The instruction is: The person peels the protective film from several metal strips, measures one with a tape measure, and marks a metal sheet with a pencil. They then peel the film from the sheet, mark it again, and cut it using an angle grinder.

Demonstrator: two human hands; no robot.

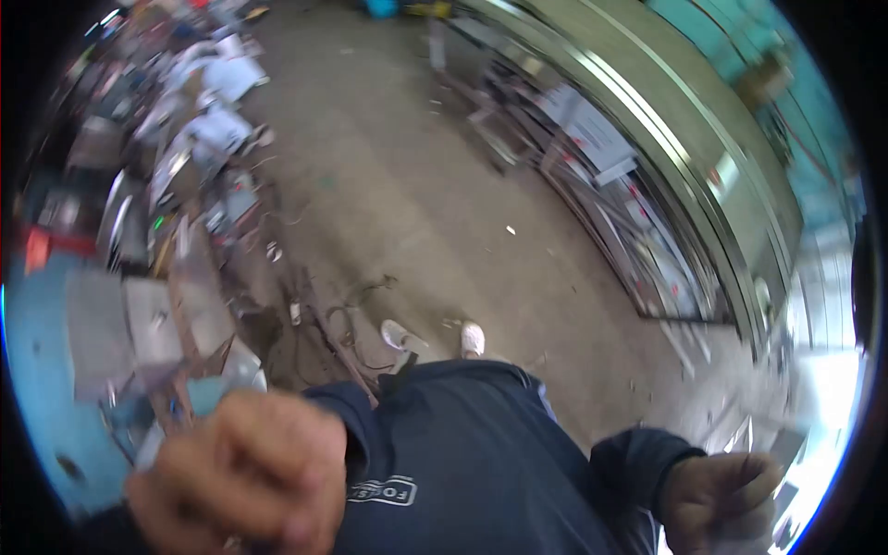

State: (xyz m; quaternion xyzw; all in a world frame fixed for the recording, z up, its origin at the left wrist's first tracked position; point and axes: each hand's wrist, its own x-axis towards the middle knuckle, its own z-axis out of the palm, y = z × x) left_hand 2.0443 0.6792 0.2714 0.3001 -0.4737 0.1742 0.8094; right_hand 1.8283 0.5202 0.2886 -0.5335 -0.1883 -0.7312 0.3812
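My left hand [245, 472] is raised close to the camera at the lower left, blurred, with its fingers curled in. Whatever may be inside those fingers is hidden. At the lower right, my right hand [721, 504] is held out from a dark sleeve, its fingers also bent inward; I cannot make out anything in it. Between the hands is the dark jacket [481, 453] I wear, with a white-edged logo on its front. Neither hand visibly touches the things around.
Scrap and loose parts [176, 139] lie heaped along the left, with bent metal panels [129, 324] nearer me. Cables [347, 324] trail across the concrete floor [388, 185] by my shoes [473, 339]. A long metal-edged bench [666, 139] runs along the right, with framed panels [592, 129] below.
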